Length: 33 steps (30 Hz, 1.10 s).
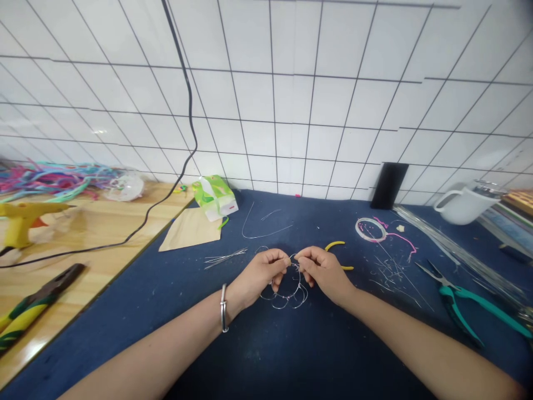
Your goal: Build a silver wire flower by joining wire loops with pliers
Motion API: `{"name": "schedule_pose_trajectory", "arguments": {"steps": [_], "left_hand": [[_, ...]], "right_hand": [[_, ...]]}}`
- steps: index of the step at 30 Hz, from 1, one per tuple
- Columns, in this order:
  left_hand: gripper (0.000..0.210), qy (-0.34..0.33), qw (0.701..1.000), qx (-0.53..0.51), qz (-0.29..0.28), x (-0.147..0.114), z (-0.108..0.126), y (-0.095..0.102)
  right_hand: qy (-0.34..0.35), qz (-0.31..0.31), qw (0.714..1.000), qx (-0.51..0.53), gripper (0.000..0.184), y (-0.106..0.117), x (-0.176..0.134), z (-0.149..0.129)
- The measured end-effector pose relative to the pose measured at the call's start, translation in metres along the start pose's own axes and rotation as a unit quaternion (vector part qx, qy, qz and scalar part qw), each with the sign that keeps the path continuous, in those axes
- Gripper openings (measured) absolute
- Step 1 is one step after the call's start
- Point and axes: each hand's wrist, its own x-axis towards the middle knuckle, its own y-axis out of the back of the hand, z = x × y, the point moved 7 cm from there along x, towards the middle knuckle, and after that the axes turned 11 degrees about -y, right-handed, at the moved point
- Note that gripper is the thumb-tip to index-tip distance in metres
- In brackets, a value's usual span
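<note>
Between my two hands hangs a thin wire ring (pixel 298 287) with rounded wire loops along its lower edge and small pinkish spots where they join. My left hand (pixel 266 272), with a silver bangle (pixel 224 308) at its wrist, pinches the ring's upper left. Opposite it, my right hand (pixel 327 275) pinches wire at the upper right; the fingertips of both hands nearly meet. Yellow-handled pliers (pixel 335 243) lie partly hidden behind my right hand. Left of my left hand rests a small bundle of straight wires (pixel 225 257).
Teal-handled pliers (pixel 462 300), wire offcuts (pixel 391 272) and a white ring of pink beads (pixel 357 229) lie right. A white mug (pixel 462 205) stands behind long wires (pixel 445 239). At left are a yellow glue gun (pixel 20 225), large pliers (pixel 45 294) and a green tissue pack (pixel 214 194).
</note>
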Motion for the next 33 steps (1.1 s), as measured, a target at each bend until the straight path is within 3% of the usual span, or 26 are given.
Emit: {"name": "schedule_pose_trajectory", "arguments": {"steps": [7,17,25,33], "left_hand": [[0.009,0.011,1.000,-0.019,-0.011,-0.0003,0.0062,-0.0026],[0.009,0.021,0.998,-0.054,-0.029,-0.0013,0.0054,-0.0044],[0.021,0.015,0.999,0.022,-0.023,-0.0001,0.0065,-0.0033],[0.017,0.007,0.999,0.025,-0.021,0.0004,0.0009,-0.0011]], "right_hand": [[-0.019,-0.005,1.000,0.018,0.020,-0.0018,0.0017,0.0034],[-0.028,-0.034,0.999,0.029,0.021,-0.0058,0.0014,0.0042],[-0.024,-0.035,0.999,0.028,0.021,-0.0075,0.0008,0.0031],[-0.029,-0.034,0.999,0.011,0.022,-0.0081,0.0012,0.0033]]}}
